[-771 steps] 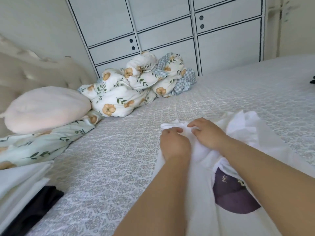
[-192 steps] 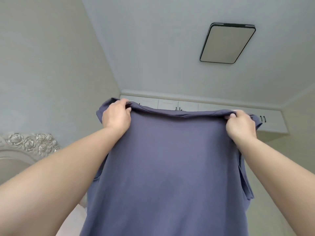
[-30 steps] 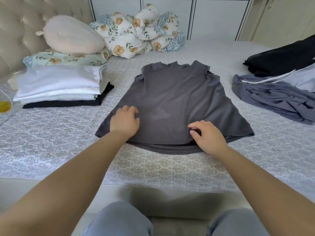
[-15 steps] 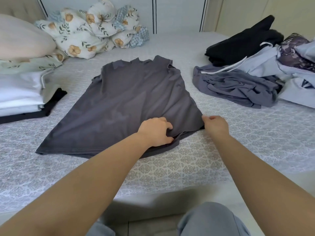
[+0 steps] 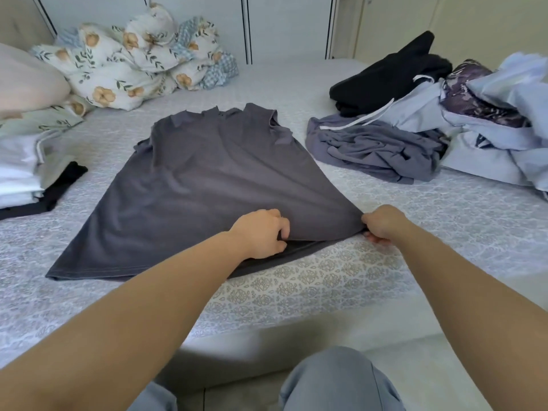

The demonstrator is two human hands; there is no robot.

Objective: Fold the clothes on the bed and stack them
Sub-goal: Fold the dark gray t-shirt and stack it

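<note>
Grey shirt [image 5: 207, 185] flat near bed's [image 5: 296, 292] front edge; left hand [image 5: 262, 234] pinches hem mid-right, right hand [image 5: 382, 222] pinches hem's right corner, unfolded pile [image 5: 430, 126] at right edge

Grey shirt [image 5: 207, 185], floral quilt [image 5: 133, 60], perhaps purple-print garment [image 5: 474, 96]
</note>
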